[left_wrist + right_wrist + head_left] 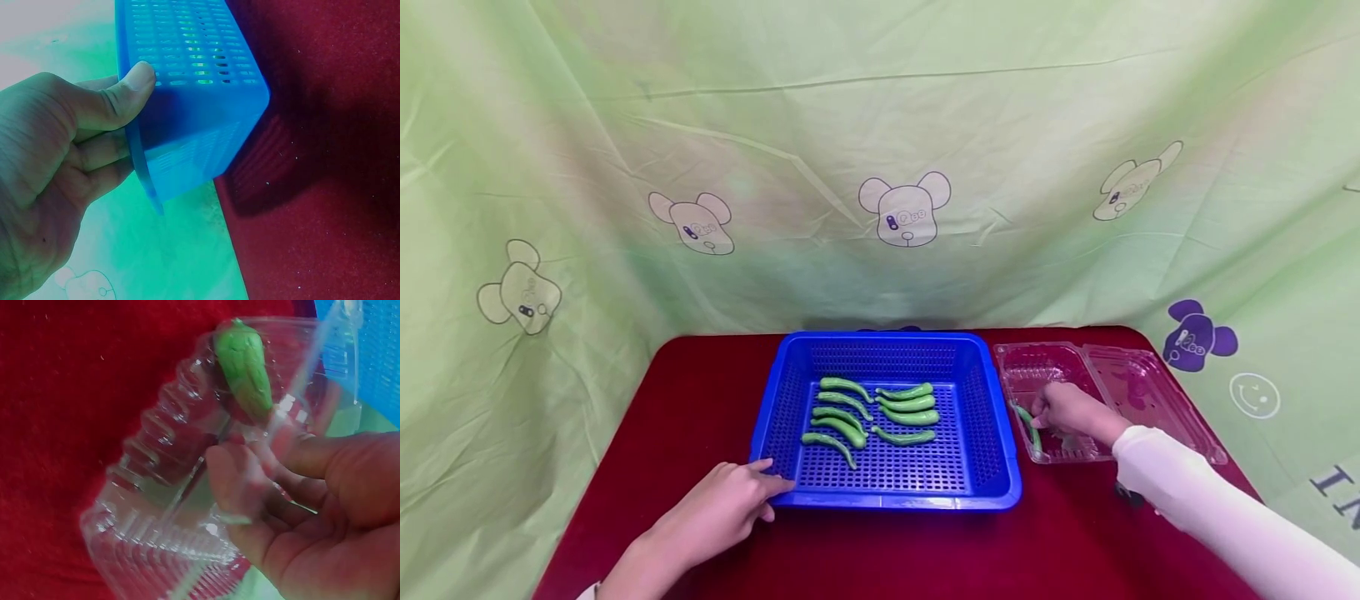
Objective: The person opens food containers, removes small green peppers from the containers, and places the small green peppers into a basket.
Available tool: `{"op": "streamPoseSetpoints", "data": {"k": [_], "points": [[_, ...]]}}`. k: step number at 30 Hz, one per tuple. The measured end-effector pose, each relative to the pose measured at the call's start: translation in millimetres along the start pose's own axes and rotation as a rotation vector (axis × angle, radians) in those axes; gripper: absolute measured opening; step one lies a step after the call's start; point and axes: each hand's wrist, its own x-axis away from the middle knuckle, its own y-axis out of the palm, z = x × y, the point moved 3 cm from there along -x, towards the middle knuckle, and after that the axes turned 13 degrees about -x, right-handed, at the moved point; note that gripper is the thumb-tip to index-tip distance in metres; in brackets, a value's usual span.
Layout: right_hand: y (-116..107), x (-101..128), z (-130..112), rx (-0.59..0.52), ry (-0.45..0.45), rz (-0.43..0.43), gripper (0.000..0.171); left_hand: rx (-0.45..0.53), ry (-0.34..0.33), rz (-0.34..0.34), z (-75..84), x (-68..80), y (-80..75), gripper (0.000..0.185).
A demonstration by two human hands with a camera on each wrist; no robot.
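At the near left corner of the blue plastic basket (887, 501), my left hand (737, 500) holds the rim. In the left wrist view its thumb presses the basket's outer wall (194, 137), and the other fingers go behind the rim. Several curved green peppers (908, 418) lie in two columns on the basket floor. My right hand (1067, 410) reaches into the clear plastic container (1051, 354), its fingertips pinching a green pepper (1034, 440) by the container's left wall. The right wrist view shows that pepper (244, 365) through the clear plastic, its lower end at the fingers.
The container's clear lid (1150, 392) lies opened out to the right. A red cloth (700, 417) covers the table. Behind and at the sides hangs a pale green curtain (820, 275) with bear-head prints. A small dark object (1127, 494) shows under the right forearm.
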Motion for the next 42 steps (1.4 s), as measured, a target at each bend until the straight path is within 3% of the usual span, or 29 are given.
{"op": "streamPoseSetpoints", "data": {"k": [13, 21, 29, 34, 42], "points": [[8, 1, 8, -0.349, 0.138, -0.025, 0.009, 0.004, -0.007, -0.004, -0.3, 0.0, 0.7, 0.03], [13, 4, 11, -0.576, 0.21, -0.022, 0.017, 0.012, -0.036, -0.046, 0.3, -0.3, 0.3, 0.031], [18, 5, 15, -0.782, 0.227, -0.066, 0.032, 0.0, -0.027, -0.039, 0.4, 0.3, 0.3, 0.033], [11, 3, 12, -0.811, 0.207, -0.047, 0.031, 0.005, -0.02, -0.027, 0.0, 0.3, 0.2, 0.031], [-17, -5, -7, -0.722, 0.121, 0.02, 0.036, 0.009, -0.007, -0.005, 0.0, 0.5, 0.3, 0.03]]}}
